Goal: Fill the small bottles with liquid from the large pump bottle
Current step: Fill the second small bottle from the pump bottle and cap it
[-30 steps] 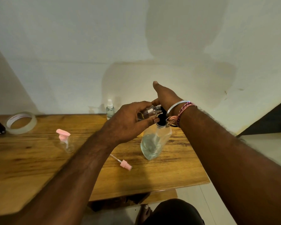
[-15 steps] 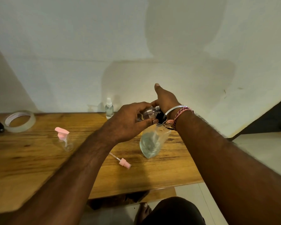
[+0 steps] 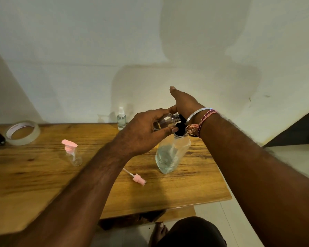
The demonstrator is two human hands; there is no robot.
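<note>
Small bottle (image 3: pixel 165 120) tipped against the large pump bottle's (image 3: pixel 171 155) nozzle, my left hand (image 3: pixel 146 132) gripping it to catch liquid; right hand (image 3: pixel 184 104) covers the pump, its grip hidden.

- Left arm reaches forward from the lower left, forearm slanting up to the right.
- Left hand (image 3: pixel 143 132) has its back to the camera, fingers and thumb curled, pinching a small bottle (image 3: pixel 165 120).
- Right arm comes in from the lower right.
- Right hand (image 3: pixel 185 102) is just behind the left, thumb stretched upward; its fingers are hidden.
</note>
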